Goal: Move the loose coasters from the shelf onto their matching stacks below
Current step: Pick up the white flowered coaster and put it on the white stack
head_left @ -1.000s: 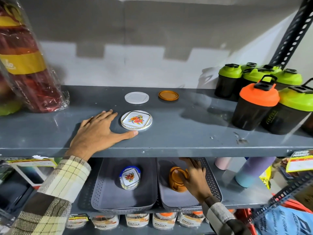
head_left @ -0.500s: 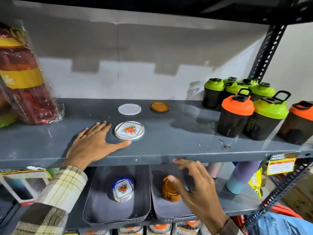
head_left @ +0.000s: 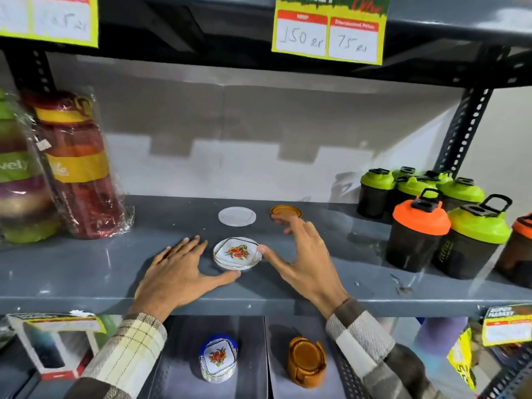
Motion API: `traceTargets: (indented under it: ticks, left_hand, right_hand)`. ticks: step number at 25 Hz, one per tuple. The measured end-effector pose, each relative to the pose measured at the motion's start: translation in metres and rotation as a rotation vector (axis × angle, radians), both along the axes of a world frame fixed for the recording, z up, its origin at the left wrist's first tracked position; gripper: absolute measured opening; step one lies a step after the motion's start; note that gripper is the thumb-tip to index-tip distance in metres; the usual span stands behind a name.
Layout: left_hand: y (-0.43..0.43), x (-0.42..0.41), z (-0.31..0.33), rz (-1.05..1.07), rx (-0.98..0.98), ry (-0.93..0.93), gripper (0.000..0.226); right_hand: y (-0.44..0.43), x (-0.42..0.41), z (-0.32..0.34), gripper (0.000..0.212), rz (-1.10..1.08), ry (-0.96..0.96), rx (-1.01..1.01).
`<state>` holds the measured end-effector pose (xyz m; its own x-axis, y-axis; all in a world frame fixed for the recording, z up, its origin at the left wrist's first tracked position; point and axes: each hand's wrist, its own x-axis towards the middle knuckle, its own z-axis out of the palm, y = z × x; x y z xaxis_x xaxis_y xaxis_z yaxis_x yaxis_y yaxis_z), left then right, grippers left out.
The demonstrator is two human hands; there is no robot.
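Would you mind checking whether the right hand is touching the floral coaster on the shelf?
Touching. The head view shows the right hand with its thumb tip pressed against the floral coaster's right rim, with no gap visible between them.

Bright overhead light; blurred, warped frame edges.

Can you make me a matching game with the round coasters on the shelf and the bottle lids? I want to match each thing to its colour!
Things:
1. back left coaster
2. back right coaster
3. coaster between the hands
4. shaker lids at the far back

Colours:
A. green
B. flower picture
C. plain white
D. orange-brown

Pairs: 1-C, 2-D, 3-B, 4-A
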<state>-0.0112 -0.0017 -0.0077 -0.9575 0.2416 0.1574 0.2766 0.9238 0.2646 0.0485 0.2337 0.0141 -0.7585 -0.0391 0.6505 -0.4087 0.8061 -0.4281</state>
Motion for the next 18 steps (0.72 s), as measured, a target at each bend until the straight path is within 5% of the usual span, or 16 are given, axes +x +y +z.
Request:
traceTargets:
  ticks: [6, 10, 18]
  left_hand:
    - [-0.001, 0.0, 0.001, 0.004, 0.0, 0.002, 0.134]
    - [-0.002, -0.001, 0.002, 0.002, 0.01, -0.018, 0.144]
    - [-0.003, -0.002, 0.001, -0.003, -0.011, -0.001, 0.145]
  right_hand:
    - [-0.027, -0.051, -0.001, 0.1, 0.09, -0.326, 0.093]
    - [-0.029, -0.062, -0.011, 0.108, 0.083, -0.42, 0.126]
    - [-0.022, -0.046, -0.002, 0.105, 0.067, -0.21, -0.035]
